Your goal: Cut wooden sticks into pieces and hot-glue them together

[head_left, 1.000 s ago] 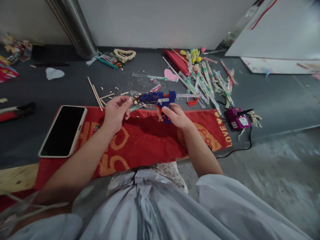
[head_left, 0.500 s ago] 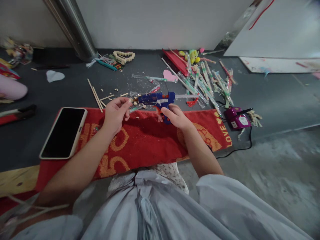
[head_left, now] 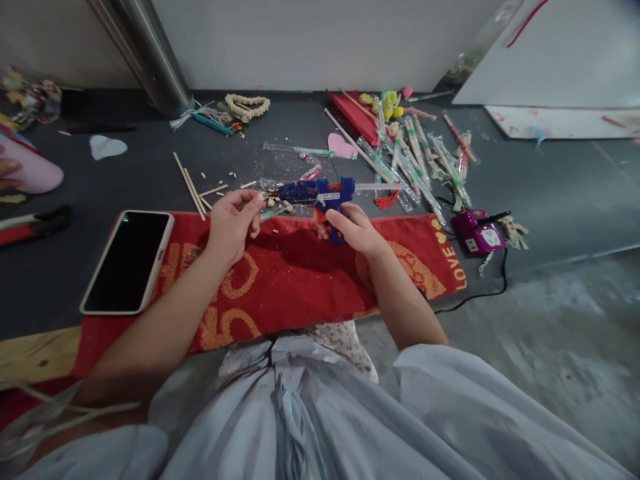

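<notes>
My right hand (head_left: 353,225) is wrapped round the handle of a blue glue gun (head_left: 313,192), the thumb lying along its near side by the orange trigger. A clear glue stick (head_left: 376,187) sticks out of the gun's back end. Its nozzle points left, close against the fingertips of my left hand (head_left: 235,220). Those fingers are pinched on something small and pale, mostly hidden, that I cannot make out. Beneath both hands lies a red towel (head_left: 300,280) with orange lettering. Small pale wooden bits (head_left: 285,205) are scattered behind the nozzle.
A phone (head_left: 127,263) lies on the towel's left end. Thin wooden sticks (head_left: 187,183), wrapped sticks (head_left: 415,153) and a pink paper heart (head_left: 341,145) lie farther back. A purple device (head_left: 477,233) with a black cord sits at right. Another person's hand (head_left: 7,170) shows at far left.
The view has shifted slightly. Both hands and the glue gun keep nearly the same pose. Another person's hand has come into sight on the pink object at far left.
</notes>
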{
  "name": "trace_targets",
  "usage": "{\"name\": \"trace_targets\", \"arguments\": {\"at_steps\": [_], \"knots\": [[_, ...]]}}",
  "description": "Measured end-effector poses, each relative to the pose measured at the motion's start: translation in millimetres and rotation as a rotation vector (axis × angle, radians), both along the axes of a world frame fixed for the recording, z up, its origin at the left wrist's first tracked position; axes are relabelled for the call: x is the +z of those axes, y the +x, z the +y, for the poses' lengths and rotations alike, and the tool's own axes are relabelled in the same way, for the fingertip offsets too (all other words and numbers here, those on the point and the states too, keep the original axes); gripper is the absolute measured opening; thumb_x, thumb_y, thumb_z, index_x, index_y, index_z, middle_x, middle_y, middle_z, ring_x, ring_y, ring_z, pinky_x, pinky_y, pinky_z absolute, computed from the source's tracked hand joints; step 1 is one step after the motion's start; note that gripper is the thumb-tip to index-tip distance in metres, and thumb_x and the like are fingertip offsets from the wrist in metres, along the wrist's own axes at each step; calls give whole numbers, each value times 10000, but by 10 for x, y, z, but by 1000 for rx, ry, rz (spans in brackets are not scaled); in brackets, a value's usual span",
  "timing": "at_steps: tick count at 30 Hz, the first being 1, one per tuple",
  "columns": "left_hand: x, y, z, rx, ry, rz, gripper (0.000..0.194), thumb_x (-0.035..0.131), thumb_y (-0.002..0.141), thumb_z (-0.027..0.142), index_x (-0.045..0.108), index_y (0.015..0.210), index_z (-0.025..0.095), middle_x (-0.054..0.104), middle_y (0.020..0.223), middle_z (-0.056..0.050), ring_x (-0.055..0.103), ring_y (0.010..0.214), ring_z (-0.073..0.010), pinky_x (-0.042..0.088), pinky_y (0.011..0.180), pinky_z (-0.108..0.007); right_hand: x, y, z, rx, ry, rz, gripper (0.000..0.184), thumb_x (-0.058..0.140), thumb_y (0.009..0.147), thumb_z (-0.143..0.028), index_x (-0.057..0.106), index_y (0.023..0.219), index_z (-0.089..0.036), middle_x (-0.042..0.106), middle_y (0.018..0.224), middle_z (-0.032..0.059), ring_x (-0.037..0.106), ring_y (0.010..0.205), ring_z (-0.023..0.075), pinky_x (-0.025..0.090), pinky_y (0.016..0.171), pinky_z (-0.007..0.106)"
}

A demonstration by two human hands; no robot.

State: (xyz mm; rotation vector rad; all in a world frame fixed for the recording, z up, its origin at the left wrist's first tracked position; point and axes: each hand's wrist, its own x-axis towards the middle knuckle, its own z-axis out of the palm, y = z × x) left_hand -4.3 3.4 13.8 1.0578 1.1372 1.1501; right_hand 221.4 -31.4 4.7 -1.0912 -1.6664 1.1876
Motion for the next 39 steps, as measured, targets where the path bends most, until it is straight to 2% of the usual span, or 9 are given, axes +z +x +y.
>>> {"name": "trace_targets", "arguments": {"at_steps": [10,18,31,39], "knots": [[15,10,-11,3,7,6,107,704,750,244,601,751,214,601,666,30,410,402,-37,335,347,-189,25,6,2,37,55,-42,503,450,934,-585,562,648,-187,581,611,-5,557,585,107,435,642,259],[-80,11,49,15,34,-74,132,746,698,214,618,723,200,580,605,35,399,365,-38,295,299,-180,44,-4,1,33,71,-62,529,440,926,-614,544,645,-179,565,599,-9,551,578,102,428,630,250],[-114,-9,75,-2,41,-71,144,752,724,242,613,729,201,596,633,31,403,362,-34,297,292,-187,8,9,6,61,65,-18,495,452,941,-575,544,667,-173,555,609,-14,542,579,92,432,619,241],[-156,-24,81,-24,97,-31,141,725,758,291,610,767,210,608,671,22,410,373,-38,300,297,-194,22,20,1,62,56,-12,488,468,939,-562,548,656,-173,563,604,-17,550,571,84,439,616,233]]}}
